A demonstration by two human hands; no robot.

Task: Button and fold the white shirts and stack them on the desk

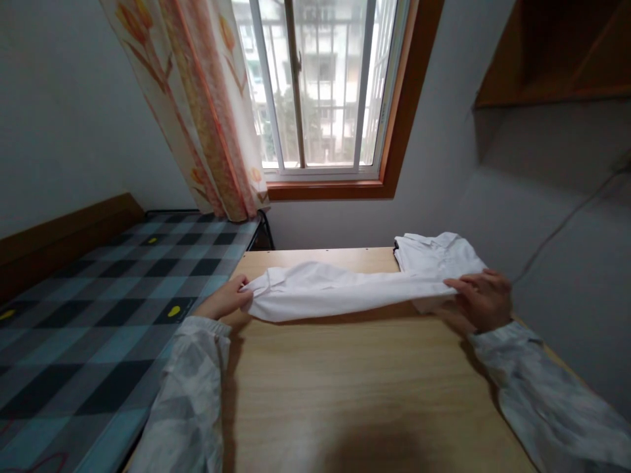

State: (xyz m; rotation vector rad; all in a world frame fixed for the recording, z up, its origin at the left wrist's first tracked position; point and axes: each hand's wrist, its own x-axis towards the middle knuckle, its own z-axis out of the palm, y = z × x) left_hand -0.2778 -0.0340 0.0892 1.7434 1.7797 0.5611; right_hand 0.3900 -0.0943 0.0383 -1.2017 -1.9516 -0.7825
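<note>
A white shirt (335,291), gathered into a long narrow strip, stretches sideways over the wooden table. At its left end my left hand (224,299) is closed, pinching the fabric between thumb and fingers. My right hand (486,299) grips the other end, fingers closed on the cloth. The strip sags slightly near the left, and whether its middle touches the tabletop I cannot tell. Just behind my right hand lies a folded white clothing stack (438,251), with a dark edge showing on its left side. The strip's right end overlaps the front of this stack.
The wooden table (365,387) extends from me toward the wall. A bed with a checked cover (113,315) stands along its left. Ahead are a window (325,98) and a floral curtain (207,112). A cable (562,223) hangs on the right wall below a wooden shelf (557,59).
</note>
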